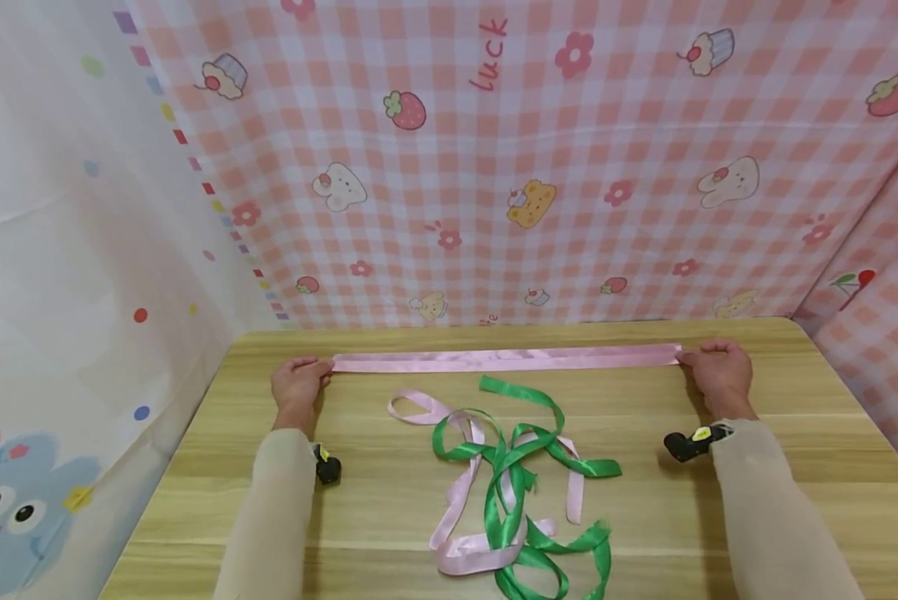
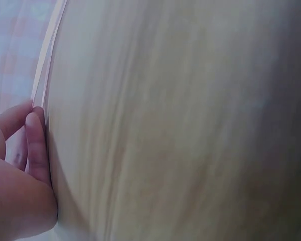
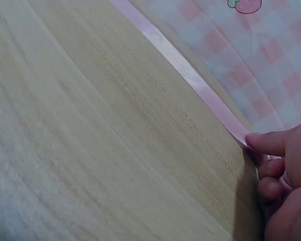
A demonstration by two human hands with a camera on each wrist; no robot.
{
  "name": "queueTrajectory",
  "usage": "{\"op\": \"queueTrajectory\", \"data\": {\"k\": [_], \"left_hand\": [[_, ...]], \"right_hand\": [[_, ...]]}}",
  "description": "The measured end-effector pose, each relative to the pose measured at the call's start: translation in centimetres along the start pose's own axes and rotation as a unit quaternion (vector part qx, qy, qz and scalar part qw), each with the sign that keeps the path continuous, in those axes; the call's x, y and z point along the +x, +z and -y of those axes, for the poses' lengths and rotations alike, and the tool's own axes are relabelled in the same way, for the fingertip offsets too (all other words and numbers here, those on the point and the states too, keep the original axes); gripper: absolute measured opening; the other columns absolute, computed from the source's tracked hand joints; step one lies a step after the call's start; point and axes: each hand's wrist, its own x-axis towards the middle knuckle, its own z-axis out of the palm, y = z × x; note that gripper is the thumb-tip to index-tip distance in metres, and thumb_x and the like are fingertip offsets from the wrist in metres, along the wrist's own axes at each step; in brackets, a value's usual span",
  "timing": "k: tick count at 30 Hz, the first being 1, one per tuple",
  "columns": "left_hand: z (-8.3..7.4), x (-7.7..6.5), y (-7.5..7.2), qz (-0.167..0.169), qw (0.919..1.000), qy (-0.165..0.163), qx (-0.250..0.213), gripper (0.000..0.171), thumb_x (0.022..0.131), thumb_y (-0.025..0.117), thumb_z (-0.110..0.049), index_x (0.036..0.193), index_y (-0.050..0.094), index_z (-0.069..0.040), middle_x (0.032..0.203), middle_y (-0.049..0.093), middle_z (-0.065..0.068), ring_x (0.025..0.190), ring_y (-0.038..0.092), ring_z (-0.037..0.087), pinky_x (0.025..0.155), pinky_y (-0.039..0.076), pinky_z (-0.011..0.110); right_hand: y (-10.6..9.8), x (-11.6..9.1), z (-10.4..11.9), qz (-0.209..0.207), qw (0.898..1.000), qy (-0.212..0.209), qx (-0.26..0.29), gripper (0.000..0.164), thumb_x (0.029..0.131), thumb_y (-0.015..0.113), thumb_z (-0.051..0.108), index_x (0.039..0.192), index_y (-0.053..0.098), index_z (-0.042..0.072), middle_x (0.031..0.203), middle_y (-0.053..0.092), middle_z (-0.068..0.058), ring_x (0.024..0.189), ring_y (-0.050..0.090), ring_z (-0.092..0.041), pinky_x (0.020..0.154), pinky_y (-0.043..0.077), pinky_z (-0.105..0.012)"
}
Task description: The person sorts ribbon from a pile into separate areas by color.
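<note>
A pink satin ribbon [image 1: 505, 360] stretches straight across the back of the wooden table, showing as two bands side by side in the head view. My left hand [image 1: 299, 387] pinches its left end. At the right end, my right hand [image 1: 721, 372] grips the ribbon between thumb and curled fingers. The left wrist view has the ribbon [image 2: 45, 65] running up from the left fingertips. In the right wrist view the ribbon [image 3: 190, 75] lies flat and slants down to the right thumb.
A loose tangle of green ribbon [image 1: 602, 468] and another pink ribbon [image 1: 467, 564] lies mid-table between my forearms. Behind the table's [image 1: 389, 500] back edge hangs a pink checked curtain [image 1: 449, 167], with a white one [image 1: 82, 250] on the left.
</note>
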Motion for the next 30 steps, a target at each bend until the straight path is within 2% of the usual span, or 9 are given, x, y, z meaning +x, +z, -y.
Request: {"op": "queueTrajectory", "data": {"k": [3,6,10,16,22,27,30], "left_hand": [[0.0,0.1,0.1,-0.005,0.9999,0.007,0.012,0.030,0.080,0.079,0.000,0.105,0.062,-0.002,0.071,0.065,-0.006,0.059,0.063,0.003,0.058,0.054,0.015],[0.0,0.1,0.2,-0.011,0.9998,0.009,0.015,0.029,0.080,0.079,0.000,0.104,0.063,-0.002,0.070,0.065,-0.007,0.058,0.063,0.002,0.057,0.054,0.015],[0.1,0.1,0.3,-0.018,0.9997,0.015,0.010,0.027,0.079,0.080,0.002,0.100,0.063,-0.003,0.067,0.064,-0.008,0.055,0.062,0.002,0.056,0.054,0.015],[0.4,0.2,0.3,-0.024,0.9996,0.013,0.005,0.027,0.078,0.080,0.003,0.096,0.062,-0.005,0.066,0.064,-0.009,0.054,0.061,0.002,0.056,0.054,0.015],[0.7,0.0,0.0,-0.014,0.9996,0.007,-0.025,0.032,0.078,0.079,0.005,0.102,0.060,-0.003,0.070,0.065,-0.005,0.059,0.064,0.004,0.060,0.056,0.017],[0.8,-0.1,-0.5,0.021,0.9966,0.022,-0.077,0.039,0.083,0.073,0.008,0.115,0.051,0.004,0.077,0.066,-0.003,0.068,0.067,0.007,0.075,0.058,0.021],[0.7,-0.5,-1.0,0.040,0.9952,0.030,-0.084,0.041,0.086,0.069,0.007,0.121,0.047,0.003,0.081,0.065,-0.004,0.071,0.066,0.006,0.080,0.057,0.022]], "right_hand": [[0.0,-0.1,0.2,0.002,1.000,0.012,0.005,0.034,0.083,0.079,0.029,0.092,0.048,0.020,0.097,0.047,0.002,0.078,0.046,-0.010,0.055,0.045,-0.021],[-0.1,-0.3,0.4,0.006,0.999,0.023,0.026,0.035,0.083,0.079,0.027,0.092,0.047,0.020,0.092,0.047,0.004,0.069,0.049,-0.007,0.051,0.046,-0.022],[-0.2,-0.4,0.4,0.008,0.998,0.026,0.062,0.037,0.082,0.080,0.020,0.093,0.045,0.018,0.075,0.050,0.009,0.050,0.051,-0.002,0.045,0.046,-0.022],[0.0,-0.3,0.3,0.017,0.992,0.038,0.118,0.039,0.083,0.079,0.012,0.093,0.042,0.018,0.054,0.055,0.013,0.042,0.054,-0.005,0.041,0.047,-0.022],[-0.3,-0.9,0.4,0.040,0.979,0.039,0.198,0.039,0.083,0.077,0.003,0.098,0.042,0.015,0.058,0.062,0.010,0.044,0.060,-0.007,0.042,0.051,-0.023],[-1.1,-1.5,0.0,0.085,0.965,0.039,0.247,0.043,0.085,0.075,0.001,0.107,0.040,0.015,0.065,0.067,0.005,0.050,0.063,-0.010,0.050,0.056,-0.025],[-1.8,-1.8,-0.5,0.114,0.960,0.017,0.255,0.044,0.087,0.073,0.004,0.110,0.038,0.016,0.069,0.069,0.005,0.053,0.065,-0.010,0.054,0.058,-0.025]]}}
